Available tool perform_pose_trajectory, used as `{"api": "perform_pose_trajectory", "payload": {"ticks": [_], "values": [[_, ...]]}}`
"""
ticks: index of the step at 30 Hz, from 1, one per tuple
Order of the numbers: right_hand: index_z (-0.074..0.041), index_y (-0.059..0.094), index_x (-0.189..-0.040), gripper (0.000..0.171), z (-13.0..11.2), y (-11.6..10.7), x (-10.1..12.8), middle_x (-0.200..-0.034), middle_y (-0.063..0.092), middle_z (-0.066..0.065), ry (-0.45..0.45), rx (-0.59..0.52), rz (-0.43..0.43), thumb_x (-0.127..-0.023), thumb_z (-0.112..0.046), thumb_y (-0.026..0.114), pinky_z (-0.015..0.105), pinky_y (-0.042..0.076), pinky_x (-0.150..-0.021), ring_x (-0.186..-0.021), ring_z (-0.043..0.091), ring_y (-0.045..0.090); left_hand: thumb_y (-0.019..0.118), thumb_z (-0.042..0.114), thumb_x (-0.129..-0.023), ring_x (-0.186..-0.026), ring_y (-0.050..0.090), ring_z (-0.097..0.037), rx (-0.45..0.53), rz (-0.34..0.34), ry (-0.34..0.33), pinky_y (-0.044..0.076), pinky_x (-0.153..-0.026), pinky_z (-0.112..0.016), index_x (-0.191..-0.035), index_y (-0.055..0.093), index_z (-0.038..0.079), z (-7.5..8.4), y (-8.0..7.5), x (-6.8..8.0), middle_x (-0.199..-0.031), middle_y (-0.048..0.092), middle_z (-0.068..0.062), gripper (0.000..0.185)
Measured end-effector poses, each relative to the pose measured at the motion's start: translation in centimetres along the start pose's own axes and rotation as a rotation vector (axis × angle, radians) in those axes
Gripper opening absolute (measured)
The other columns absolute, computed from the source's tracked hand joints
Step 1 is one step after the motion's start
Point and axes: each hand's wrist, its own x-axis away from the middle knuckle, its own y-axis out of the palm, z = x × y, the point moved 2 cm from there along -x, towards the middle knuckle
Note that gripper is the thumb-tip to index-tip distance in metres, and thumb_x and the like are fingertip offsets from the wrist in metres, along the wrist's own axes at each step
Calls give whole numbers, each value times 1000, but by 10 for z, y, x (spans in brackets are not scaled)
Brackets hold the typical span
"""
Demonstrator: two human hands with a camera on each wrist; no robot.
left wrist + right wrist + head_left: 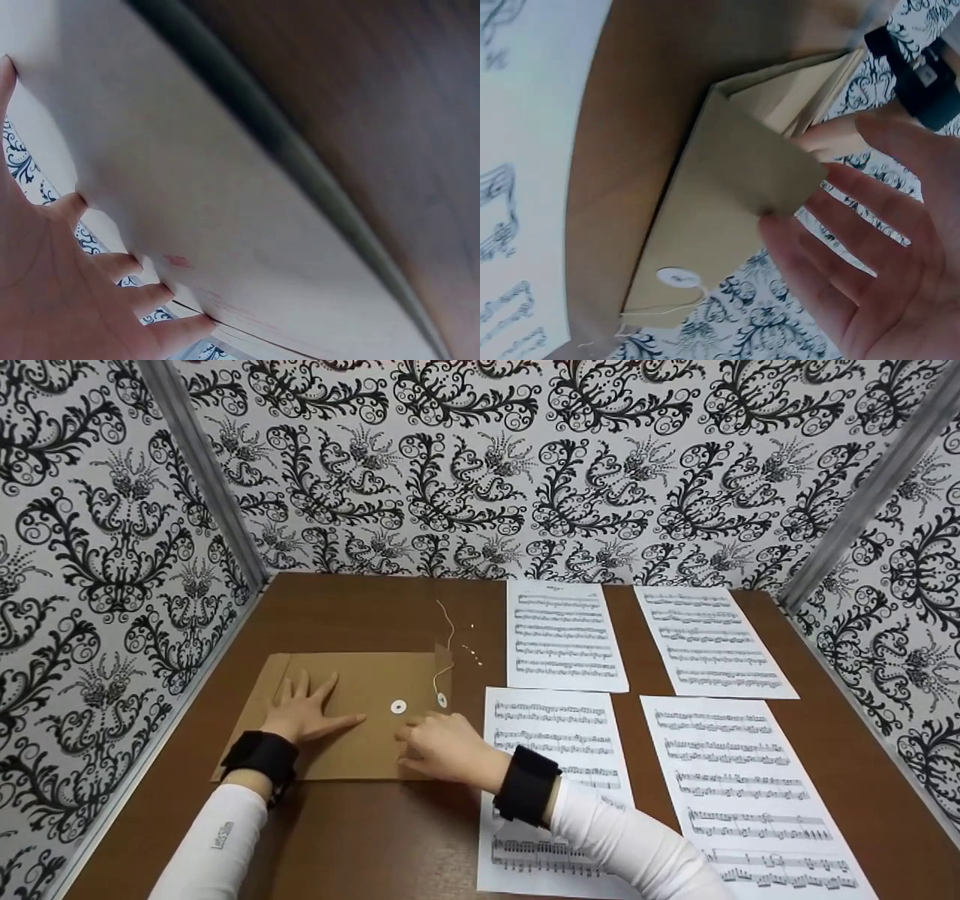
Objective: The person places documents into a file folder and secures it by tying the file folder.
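A brown kraft string-tie envelope [345, 750] lies flat on the table. My left hand [301, 718] rests on its left half with fingers spread; the left wrist view shows the fingertips touching its surface. At the envelope's right side, my right hand [442, 746] touches the narrow flap [757, 157]. The right wrist view has those fingers fairly straight, their tips at the flap's edge, the flap tilted up there. One white button [398, 706] sits on the envelope's body. Another white button [441, 700] is on the flap, with a pale string [446, 619] trailing away from it.
Sheet music lies to the right: a back sheet [562, 637], a far right sheet [716, 641], a front sheet [555, 720] partly under my right forearm, and a front right sheet [742, 787]. Brown table [360, 840] runs along the front. Patterned walls [480, 472] enclose it.
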Motion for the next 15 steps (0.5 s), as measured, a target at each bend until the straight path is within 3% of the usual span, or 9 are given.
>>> {"api": "perform_pose_trajectory", "payload": {"ticks": [5, 9, 15], "values": [[-15, 72, -118, 31, 14, -5, -1, -117, 72, 1, 104, -123, 60, -90, -28, 76, 35, 63, -74, -106, 20, 70, 58, 75, -87, -151, 1, -66, 2, 0, 2, 7, -115, -85, -164, 22, 11, 1, -1, 2, -164, 3, -42, 106], [-7, 69, -124, 40, 26, -5, -1, -122, 67, 10, 201, -210, 88, -90, -27, 77, 40, 63, -86, -108, 27, 70, 58, 75, -87, -151, 2, -66, -4, 2, 5, 6, -114, -86, -163, 22, 11, 3, -2, 3, -164, 5, -42, 106], [3, 59, -136, 60, 40, 2, 1, -128, 61, 20, 332, -349, 20, -90, -31, 79, 44, 60, -93, -104, 34, 71, 57, 76, -87, -151, 0, -66, 3, -5, 3, 4, -113, -87, -164, 20, 12, -1, -1, 0, -164, 3, -41, 107]]}}
